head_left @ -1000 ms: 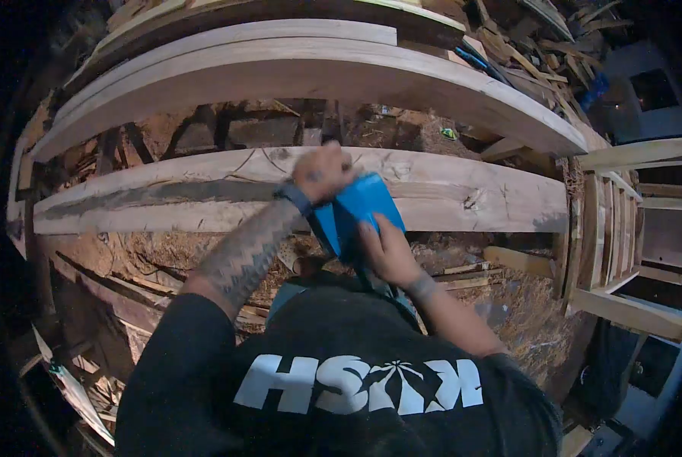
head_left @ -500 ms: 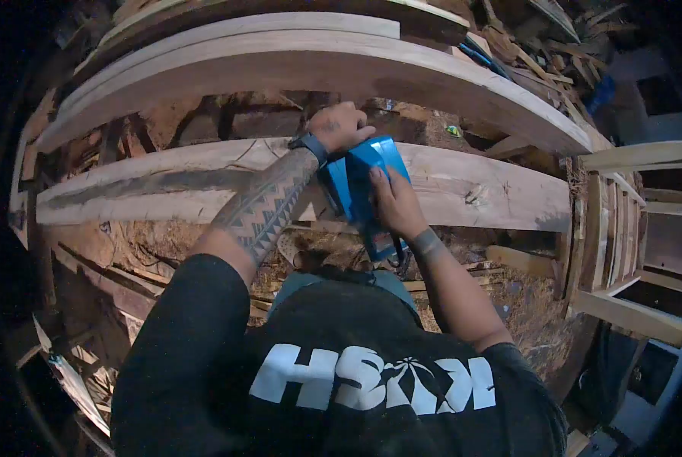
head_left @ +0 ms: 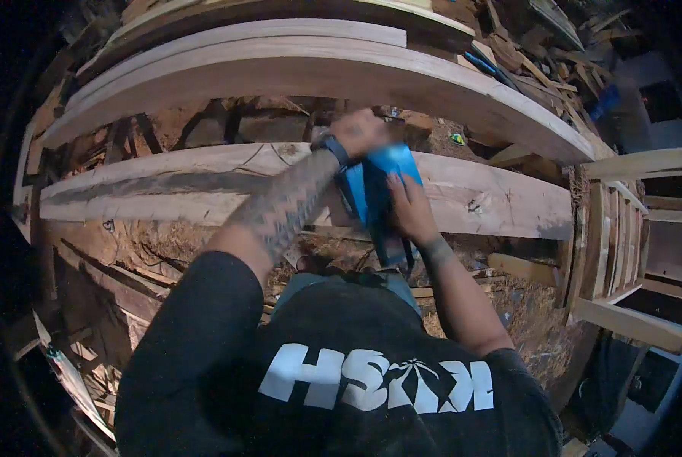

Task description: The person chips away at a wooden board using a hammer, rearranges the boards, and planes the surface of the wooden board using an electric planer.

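From my end of the feed, the far beam [head_left: 318, 68] spans the view, a thinner board [head_left: 280, 32] lying along it. Nearer me runs the near beam [head_left: 470, 186], crossing in front of the person's body, with a wooden frame [head_left: 595, 240] off to the right. The blue tool [head_left: 393, 161] sits over the near beam, right of its middle, its darker end reaching past the near edge toward the body; I can't tell whether it touches the wood.

I judge the step in hand to be handling the tool at this beam, both hands close about it. The next move, to my mind, calls for a firm right grip and steady footing for the left.

The right hand [head_left: 413, 209] is clamped on the tool, its visible fingers [head_left: 410, 184] laid along the blue casing. The left hand [head_left: 358, 131], above a dark wristband [head_left: 333, 150], is at the tool's far end; its fingers are blurred, so I can't tell whether they grip.
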`<move>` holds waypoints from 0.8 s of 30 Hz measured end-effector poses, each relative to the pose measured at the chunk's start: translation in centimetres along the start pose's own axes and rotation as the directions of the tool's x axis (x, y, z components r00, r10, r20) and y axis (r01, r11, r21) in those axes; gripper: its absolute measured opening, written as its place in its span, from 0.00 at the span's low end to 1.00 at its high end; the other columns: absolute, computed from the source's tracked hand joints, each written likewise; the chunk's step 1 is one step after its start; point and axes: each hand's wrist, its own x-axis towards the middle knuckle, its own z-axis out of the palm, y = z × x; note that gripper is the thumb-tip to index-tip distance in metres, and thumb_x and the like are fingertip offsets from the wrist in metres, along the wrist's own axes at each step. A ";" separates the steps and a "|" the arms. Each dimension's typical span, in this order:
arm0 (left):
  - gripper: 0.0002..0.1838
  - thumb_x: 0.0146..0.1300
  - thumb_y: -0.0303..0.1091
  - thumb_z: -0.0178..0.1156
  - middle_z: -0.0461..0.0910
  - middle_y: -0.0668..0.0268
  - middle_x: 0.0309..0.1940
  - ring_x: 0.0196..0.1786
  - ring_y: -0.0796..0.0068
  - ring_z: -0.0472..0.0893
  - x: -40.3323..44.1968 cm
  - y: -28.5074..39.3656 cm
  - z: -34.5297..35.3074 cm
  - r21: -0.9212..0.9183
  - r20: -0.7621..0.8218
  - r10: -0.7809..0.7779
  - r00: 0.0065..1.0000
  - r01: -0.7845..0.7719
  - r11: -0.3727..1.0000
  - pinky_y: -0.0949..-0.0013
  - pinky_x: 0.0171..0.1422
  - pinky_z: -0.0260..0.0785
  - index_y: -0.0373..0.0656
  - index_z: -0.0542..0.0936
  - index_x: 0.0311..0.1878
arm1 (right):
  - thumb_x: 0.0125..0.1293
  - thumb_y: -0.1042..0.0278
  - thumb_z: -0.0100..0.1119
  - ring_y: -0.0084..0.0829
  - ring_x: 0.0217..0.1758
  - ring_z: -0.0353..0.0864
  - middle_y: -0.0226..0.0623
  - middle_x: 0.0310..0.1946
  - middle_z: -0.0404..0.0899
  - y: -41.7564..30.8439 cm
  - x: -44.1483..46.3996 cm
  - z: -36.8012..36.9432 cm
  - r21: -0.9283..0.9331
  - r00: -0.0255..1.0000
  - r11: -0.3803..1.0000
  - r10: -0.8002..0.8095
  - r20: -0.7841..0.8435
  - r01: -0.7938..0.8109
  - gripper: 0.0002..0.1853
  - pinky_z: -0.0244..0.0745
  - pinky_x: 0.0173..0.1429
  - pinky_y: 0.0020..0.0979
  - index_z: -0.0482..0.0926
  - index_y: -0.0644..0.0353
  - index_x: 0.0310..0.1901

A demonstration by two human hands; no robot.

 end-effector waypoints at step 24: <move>0.21 0.67 0.57 0.66 0.80 0.56 0.39 0.44 0.51 0.84 -2.7 7.6 3.7 -0.088 0.015 0.239 0.971 -0.237 0.968 0.48 0.46 0.78 0.46 0.86 0.40 | 0.82 0.46 0.51 0.70 0.48 0.82 0.67 0.42 0.83 -1.2 -9.7 -4.1 0.075 0.943 0.941 0.332 -0.003 -0.331 0.30 0.75 0.51 0.57 0.75 0.73 0.58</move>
